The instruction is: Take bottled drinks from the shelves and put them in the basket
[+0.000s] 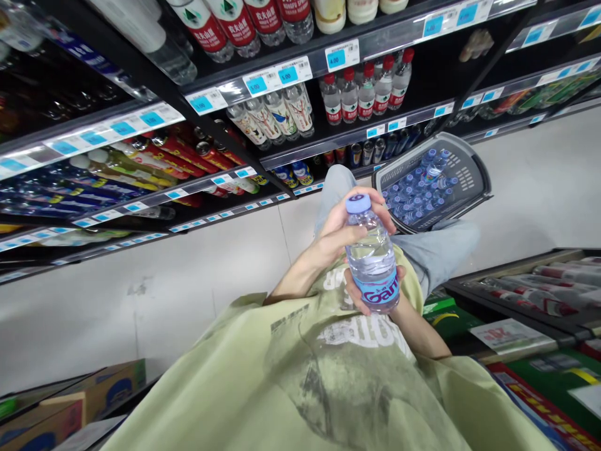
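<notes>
A clear water bottle [373,250] with a lilac cap and a blue label is held upright in front of my chest. My left hand [338,228] wraps round its upper part, the thumb across the front below the cap and the fingers behind. Lower down, my right hand [355,293] grips the bottle near its base, fingers showing on both sides of the label. The cap sits on the bottle. Beyond my knee, a grey shopping basket [479,169] stands tilted in view, with several small blue-capped bottles [408,197] in it.
Drink shelves with price tags [272,76] run across the top and left, holding red-labelled bottles [347,97] and cans [300,170]. Pale floor tiles [188,269] lie between. Cardboard boxes [94,394] are at lower left, green cartons [451,319] and packed bottles [539,294] at right.
</notes>
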`<state>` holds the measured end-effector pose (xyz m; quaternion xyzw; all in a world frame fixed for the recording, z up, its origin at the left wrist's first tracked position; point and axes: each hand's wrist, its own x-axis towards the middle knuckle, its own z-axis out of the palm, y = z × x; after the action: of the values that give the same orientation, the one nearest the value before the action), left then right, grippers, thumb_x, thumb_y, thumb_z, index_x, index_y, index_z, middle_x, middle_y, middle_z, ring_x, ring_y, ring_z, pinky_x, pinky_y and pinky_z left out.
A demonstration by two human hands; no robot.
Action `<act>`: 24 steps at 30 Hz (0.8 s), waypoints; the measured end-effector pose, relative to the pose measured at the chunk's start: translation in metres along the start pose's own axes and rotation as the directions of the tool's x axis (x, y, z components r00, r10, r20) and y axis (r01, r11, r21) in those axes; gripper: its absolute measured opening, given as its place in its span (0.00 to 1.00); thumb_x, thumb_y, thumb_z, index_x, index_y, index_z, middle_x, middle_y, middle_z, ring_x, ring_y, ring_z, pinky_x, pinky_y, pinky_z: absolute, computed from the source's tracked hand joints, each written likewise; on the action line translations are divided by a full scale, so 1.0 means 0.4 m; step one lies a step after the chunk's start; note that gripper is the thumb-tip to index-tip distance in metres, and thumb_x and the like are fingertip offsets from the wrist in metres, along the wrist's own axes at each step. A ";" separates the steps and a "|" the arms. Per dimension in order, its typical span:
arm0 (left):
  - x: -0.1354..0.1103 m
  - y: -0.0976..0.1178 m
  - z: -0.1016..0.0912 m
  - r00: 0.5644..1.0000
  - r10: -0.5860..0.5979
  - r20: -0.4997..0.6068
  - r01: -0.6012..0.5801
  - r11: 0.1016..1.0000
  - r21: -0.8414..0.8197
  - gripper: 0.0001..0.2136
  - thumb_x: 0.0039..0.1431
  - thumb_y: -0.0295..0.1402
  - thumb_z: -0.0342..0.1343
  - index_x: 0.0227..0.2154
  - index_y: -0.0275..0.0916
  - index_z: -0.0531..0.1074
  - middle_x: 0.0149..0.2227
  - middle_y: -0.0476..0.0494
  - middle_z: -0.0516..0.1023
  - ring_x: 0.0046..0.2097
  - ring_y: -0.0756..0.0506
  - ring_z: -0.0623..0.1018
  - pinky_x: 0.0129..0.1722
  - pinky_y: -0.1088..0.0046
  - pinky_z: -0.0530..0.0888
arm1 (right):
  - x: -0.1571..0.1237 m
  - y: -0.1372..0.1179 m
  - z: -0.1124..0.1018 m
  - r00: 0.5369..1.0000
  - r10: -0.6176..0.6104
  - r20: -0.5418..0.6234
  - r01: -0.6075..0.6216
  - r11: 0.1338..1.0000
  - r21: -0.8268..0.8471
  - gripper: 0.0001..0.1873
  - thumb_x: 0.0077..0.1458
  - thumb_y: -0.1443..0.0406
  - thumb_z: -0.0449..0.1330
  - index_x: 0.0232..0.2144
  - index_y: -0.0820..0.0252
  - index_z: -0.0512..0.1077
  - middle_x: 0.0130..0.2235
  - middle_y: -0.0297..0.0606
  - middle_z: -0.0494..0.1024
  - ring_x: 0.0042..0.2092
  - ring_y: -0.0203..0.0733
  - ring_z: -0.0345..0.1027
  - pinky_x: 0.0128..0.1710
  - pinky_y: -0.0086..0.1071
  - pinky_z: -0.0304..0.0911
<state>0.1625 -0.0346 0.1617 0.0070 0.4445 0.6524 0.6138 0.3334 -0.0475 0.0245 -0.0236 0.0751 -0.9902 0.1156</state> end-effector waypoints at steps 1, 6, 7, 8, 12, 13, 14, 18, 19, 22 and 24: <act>-0.001 -0.001 0.001 1.000 -0.004 -0.008 0.004 1.000 0.004 0.26 0.42 0.35 0.74 0.45 0.45 0.70 0.42 0.45 0.82 0.50 0.36 0.85 0.48 0.62 0.81 | 0.001 0.000 -0.001 1.000 0.011 -0.014 -0.011 1.000 -0.008 0.54 0.25 0.22 0.60 0.41 0.56 0.74 0.26 0.33 0.73 0.21 0.40 0.67 0.18 0.33 0.61; 0.002 -0.002 0.003 1.000 -0.007 -0.013 0.007 1.000 0.019 0.25 0.43 0.34 0.74 0.43 0.45 0.69 0.40 0.46 0.80 0.49 0.37 0.85 0.48 0.62 0.81 | 0.006 0.004 -0.016 0.998 0.062 -0.015 -0.062 0.998 -0.011 0.55 0.21 0.21 0.60 0.40 0.54 0.74 0.25 0.33 0.74 0.19 0.40 0.65 0.17 0.33 0.59; 0.003 -0.003 0.001 1.000 -0.006 0.000 0.006 1.000 0.025 0.25 0.43 0.34 0.74 0.43 0.45 0.69 0.40 0.46 0.80 0.48 0.37 0.85 0.48 0.63 0.80 | 0.007 0.005 -0.022 0.998 0.068 0.009 -0.068 0.998 -0.011 0.55 0.20 0.22 0.61 0.40 0.55 0.75 0.26 0.33 0.74 0.20 0.40 0.66 0.18 0.33 0.60; 0.003 -0.004 -0.001 1.000 -0.005 0.015 0.005 1.000 0.030 0.25 0.42 0.34 0.74 0.43 0.45 0.69 0.41 0.46 0.80 0.48 0.37 0.85 0.48 0.63 0.80 | 0.007 0.006 -0.028 0.997 0.059 0.044 -0.059 0.998 -0.003 0.56 0.20 0.23 0.63 0.42 0.56 0.75 0.27 0.34 0.76 0.21 0.41 0.68 0.19 0.34 0.61; 0.004 -0.005 -0.008 0.999 -0.019 0.029 0.019 1.000 0.009 0.23 0.42 0.35 0.70 0.42 0.44 0.69 0.40 0.45 0.80 0.47 0.37 0.84 0.46 0.62 0.80 | 0.008 0.012 -0.050 0.964 -0.082 0.252 0.057 0.993 0.103 0.57 0.25 0.28 0.67 0.50 0.58 0.74 0.34 0.40 0.80 0.25 0.44 0.74 0.23 0.35 0.67; 0.004 -0.005 -0.008 0.999 -0.027 0.025 0.027 1.000 0.001 0.23 0.42 0.35 0.70 0.42 0.44 0.69 0.40 0.45 0.80 0.47 0.36 0.84 0.46 0.61 0.80 | 0.007 0.014 -0.053 0.956 -0.104 0.273 0.073 0.990 0.121 0.57 0.27 0.28 0.67 0.51 0.58 0.74 0.35 0.41 0.80 0.25 0.45 0.75 0.23 0.35 0.68; 0.004 -0.005 -0.008 0.999 -0.034 0.022 0.034 0.999 -0.005 0.23 0.41 0.35 0.69 0.42 0.44 0.69 0.40 0.44 0.80 0.47 0.36 0.84 0.46 0.61 0.80 | 0.005 0.016 -0.055 0.957 -0.111 0.268 0.079 0.989 0.126 0.57 0.28 0.27 0.66 0.52 0.58 0.73 0.35 0.41 0.80 0.25 0.45 0.75 0.23 0.35 0.68; 0.003 -0.004 -0.007 0.999 -0.032 0.007 0.032 0.999 -0.011 0.22 0.40 0.34 0.67 0.41 0.44 0.68 0.40 0.43 0.80 0.48 0.35 0.83 0.47 0.60 0.79 | -0.005 0.022 -0.062 0.985 -0.035 0.167 0.019 0.995 0.096 0.58 0.25 0.25 0.65 0.51 0.57 0.73 0.34 0.41 0.80 0.24 0.45 0.73 0.21 0.36 0.68; 0.002 -0.005 -0.007 1.000 -0.029 0.000 0.029 1.000 -0.011 0.22 0.40 0.34 0.67 0.41 0.44 0.68 0.40 0.44 0.80 0.49 0.35 0.83 0.47 0.60 0.79 | -0.007 0.022 -0.063 0.987 -0.012 0.158 -0.003 0.995 0.096 0.58 0.24 0.26 0.65 0.50 0.57 0.74 0.35 0.41 0.80 0.24 0.45 0.73 0.21 0.37 0.68; 0.002 -0.007 -0.009 1.000 -0.023 0.000 0.023 1.000 0.001 0.21 0.41 0.35 0.66 0.40 0.44 0.68 0.40 0.44 0.80 0.50 0.35 0.83 0.48 0.60 0.79 | -0.009 0.021 -0.063 0.982 -0.030 0.186 0.006 0.992 0.128 0.58 0.23 0.27 0.67 0.51 0.56 0.73 0.36 0.43 0.80 0.24 0.46 0.74 0.21 0.37 0.68; 0.002 -0.007 -0.008 1.000 -0.016 0.023 0.016 1.000 0.019 0.21 0.41 0.36 0.67 0.40 0.44 0.68 0.41 0.44 0.80 0.51 0.34 0.82 0.48 0.59 0.79 | -0.007 0.020 -0.063 0.977 -0.075 0.198 0.044 0.987 0.154 0.59 0.24 0.28 0.67 0.53 0.56 0.73 0.38 0.43 0.81 0.25 0.46 0.75 0.21 0.37 0.69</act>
<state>0.1628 -0.0360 0.1577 0.0169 0.4435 0.6431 0.6241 0.3363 -0.0511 -0.0017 -0.1179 -0.0118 -0.9885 0.0943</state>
